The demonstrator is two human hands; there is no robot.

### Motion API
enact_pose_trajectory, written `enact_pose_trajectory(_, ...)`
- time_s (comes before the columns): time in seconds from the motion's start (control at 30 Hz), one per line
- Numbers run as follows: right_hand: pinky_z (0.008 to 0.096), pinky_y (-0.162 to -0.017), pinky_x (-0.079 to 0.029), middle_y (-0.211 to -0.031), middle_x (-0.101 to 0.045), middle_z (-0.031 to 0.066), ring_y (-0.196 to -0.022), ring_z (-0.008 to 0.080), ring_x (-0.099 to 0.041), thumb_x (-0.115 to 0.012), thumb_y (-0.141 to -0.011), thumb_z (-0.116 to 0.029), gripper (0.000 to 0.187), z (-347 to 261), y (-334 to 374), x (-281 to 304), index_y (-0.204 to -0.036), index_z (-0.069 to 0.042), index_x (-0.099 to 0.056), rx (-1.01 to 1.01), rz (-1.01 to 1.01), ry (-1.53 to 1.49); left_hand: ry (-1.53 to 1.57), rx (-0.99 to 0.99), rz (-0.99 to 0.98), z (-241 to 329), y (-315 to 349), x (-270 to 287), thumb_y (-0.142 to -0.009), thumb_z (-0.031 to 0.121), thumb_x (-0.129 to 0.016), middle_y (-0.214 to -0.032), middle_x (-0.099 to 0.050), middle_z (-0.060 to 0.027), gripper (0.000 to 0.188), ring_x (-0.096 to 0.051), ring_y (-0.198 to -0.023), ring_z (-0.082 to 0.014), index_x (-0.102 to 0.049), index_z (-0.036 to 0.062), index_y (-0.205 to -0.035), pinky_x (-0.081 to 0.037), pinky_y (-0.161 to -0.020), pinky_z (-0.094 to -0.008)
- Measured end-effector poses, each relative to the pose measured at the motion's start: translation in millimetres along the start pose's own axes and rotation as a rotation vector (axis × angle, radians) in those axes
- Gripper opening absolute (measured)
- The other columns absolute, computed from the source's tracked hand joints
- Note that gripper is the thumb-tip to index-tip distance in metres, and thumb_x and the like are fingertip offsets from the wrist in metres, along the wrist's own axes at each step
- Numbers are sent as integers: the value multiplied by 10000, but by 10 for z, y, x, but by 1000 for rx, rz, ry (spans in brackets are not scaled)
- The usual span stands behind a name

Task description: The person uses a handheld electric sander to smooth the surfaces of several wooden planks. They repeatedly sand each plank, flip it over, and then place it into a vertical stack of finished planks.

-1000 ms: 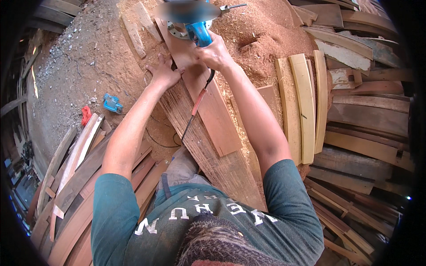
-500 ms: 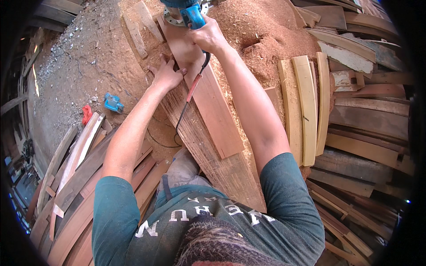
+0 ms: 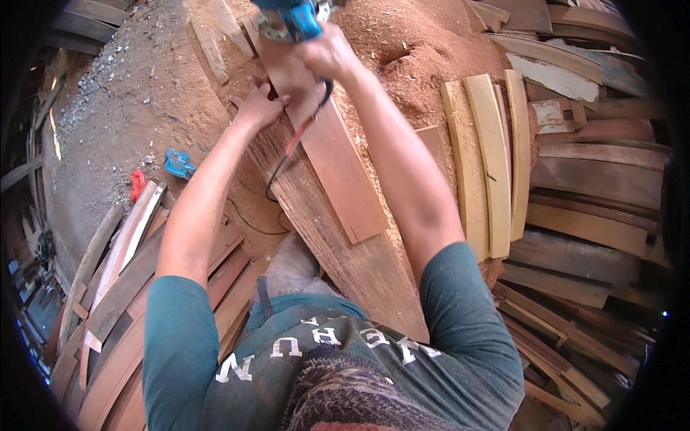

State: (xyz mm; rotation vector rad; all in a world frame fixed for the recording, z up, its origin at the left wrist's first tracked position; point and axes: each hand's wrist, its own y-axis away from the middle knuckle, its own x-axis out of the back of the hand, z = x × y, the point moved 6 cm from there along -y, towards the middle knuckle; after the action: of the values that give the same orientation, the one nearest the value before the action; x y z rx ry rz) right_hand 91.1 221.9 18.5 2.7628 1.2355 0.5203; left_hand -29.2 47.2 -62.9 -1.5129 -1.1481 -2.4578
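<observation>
My right hand [image 3: 329, 54] is closed round the blue handle of a router [image 3: 284, 21], whose top is cut off by the upper edge of the view. Its round metal base sits on the far end of a smooth reddish board [image 3: 343, 169]. That board lies lengthwise on a rougher, weathered plank [image 3: 359, 269]. My left hand [image 3: 260, 109] rests at the board's left edge with fingers spread, the thumb touching the board. A black cord [image 3: 277, 176] with a red section hangs from the router and crosses the board.
Sawdust [image 3: 424, 36] is heaped beyond and to the right of the board. Several pale strips [image 3: 489, 165] stand at the right, with stacked planks [image 3: 596, 179] past them. More planks [image 3: 129, 330] lie at the left, near a blue power tool [image 3: 178, 164] and a red item [image 3: 138, 185].
The view has shifted slightly, so most things sit a little higher and further left. The router is still on the board's far end; both hands keep their places on router and board.
</observation>
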Motion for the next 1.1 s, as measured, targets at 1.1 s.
enact_pose_trajectory(1.1,356,-706,-493,-781,-565,37,-724,170,-561,-696,-800,-49,252,834,4218,343,-1014,-69,-564,-293,-152,-116,-51,129,-71,81,73,64,-989,635,-498,-1704,-120,-284,901,-2,-1607,-389,-304,16,-1613,55,-1211,-730)
